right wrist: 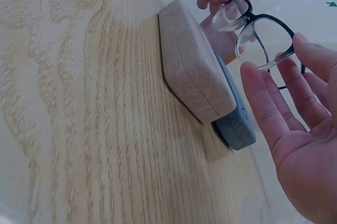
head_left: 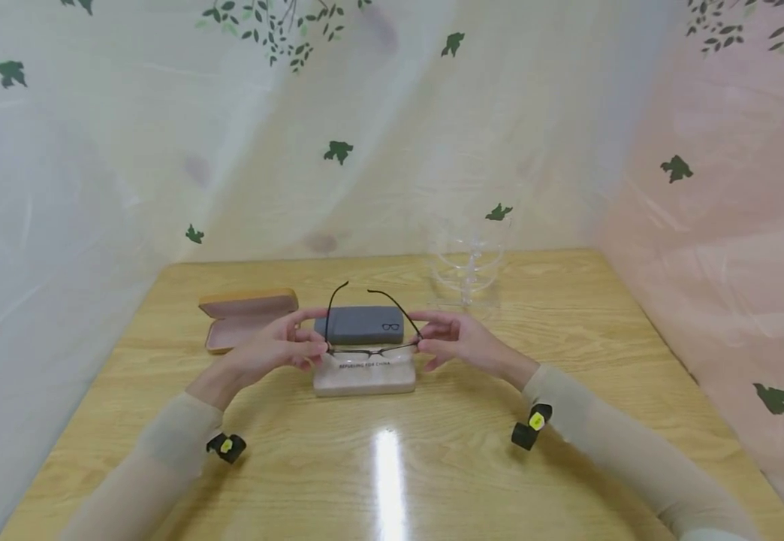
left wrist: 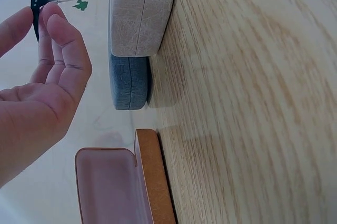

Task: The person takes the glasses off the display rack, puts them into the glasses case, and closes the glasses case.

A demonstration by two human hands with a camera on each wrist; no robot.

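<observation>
A pair of eyeglasses (head_left: 369, 352) with a dark upper frame and clear lower rims is held up in both hands, its temples spread and pointing away. My left hand (head_left: 275, 347) pinches the left hinge corner between thumb and fingers. At the opposite corner, my right hand (head_left: 462, 342) grips the frame the same way. Below the glasses lies a closed pale pink glasses case (head_left: 365, 382) with lettering on top. Directly behind it is a closed blue-grey glasses case (head_left: 358, 324) with a small glasses drawing. The right wrist view shows the clear lenses (right wrist: 266, 37) above both cases.
Left of the closed cases, an orange-brown glasses case (head_left: 248, 304) stands open, its pink lining showing. A clear plastic display stand (head_left: 466, 282) is at the back right of the wooden table (head_left: 473, 466). Leaf-patterned curtains (head_left: 392, 135) surround the table on three sides.
</observation>
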